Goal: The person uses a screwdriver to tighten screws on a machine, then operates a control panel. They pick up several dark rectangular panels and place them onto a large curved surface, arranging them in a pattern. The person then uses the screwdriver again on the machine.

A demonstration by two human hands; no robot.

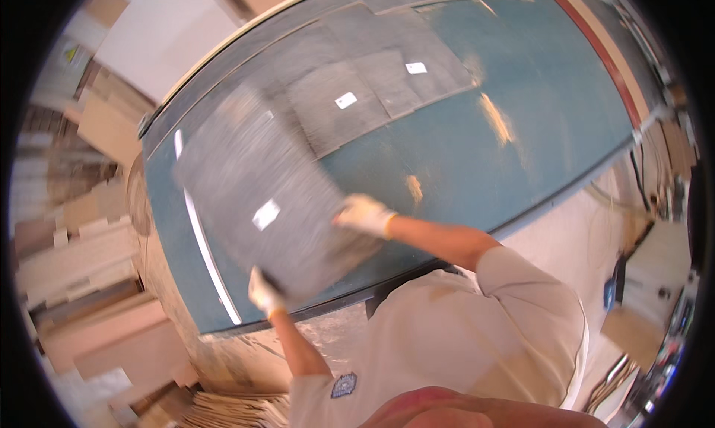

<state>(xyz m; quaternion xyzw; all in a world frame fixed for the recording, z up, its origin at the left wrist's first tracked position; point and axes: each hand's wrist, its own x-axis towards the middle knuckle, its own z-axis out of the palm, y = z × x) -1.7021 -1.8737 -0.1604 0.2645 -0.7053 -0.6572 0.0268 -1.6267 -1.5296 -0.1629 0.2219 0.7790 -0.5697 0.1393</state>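
Observation:
A flat dark grey panel with a white label is held over the near left part of a green-topped table. Motion blurs it, so its exact outline is unclear. My left hand, in a white glove, is closed on its near edge. On its right edge my gloved right hand is closed too. Beyond the held panel, similar grey panels lie side by side on the table, some with white labels. Whether the held panel touches the tabletop or the panel behind it, I cannot tell.
A white strip runs along the table's left side. Yellowish worn patches mark the green surface. A red-brown edge bounds the right end. Stacked boards and cardboard stand on the left, with more sheets below the near left corner.

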